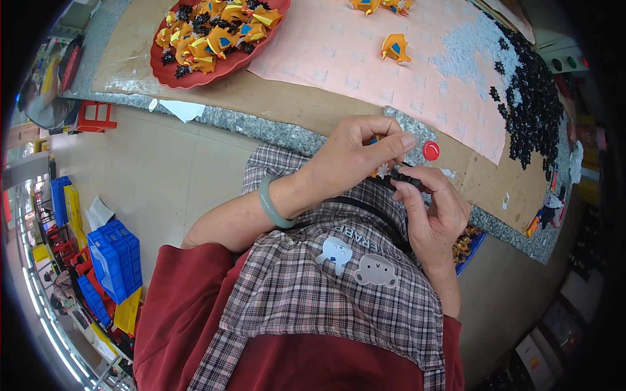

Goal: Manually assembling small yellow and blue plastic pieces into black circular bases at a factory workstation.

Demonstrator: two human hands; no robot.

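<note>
the left hand's (357, 148) thumb and forefinger are drawn narrow, pinching an orange winged figurine (374, 173) that is mostly hidden behind them; a bit of blue shows on it. the right hand (438, 203) has thumb and fingers closed on a small black piece (408, 177), held right up against the figurine, with a pale star-shaped piece (383, 171) showing between the two hands. whether that star is joined to either cannot be told. all this is held up in front of the plaid apron (339, 287), near the table's edge.

just beyond the fingers a round red cap (431, 151) lies on the granite tabletop (403, 121). farther out, brown cardboard (486, 173) lies under a pink sheet (326, 55), which carries a single orange figurine (394, 48), with others at the top. to the right spread pale little pieces (466, 52) and a heap of black star-shaped pieces (536, 107). at upper left, a red plate (228, 73) is piled with orange figurines and black spiky pieces. blue crates (114, 260) stand on the floor at left.
</note>
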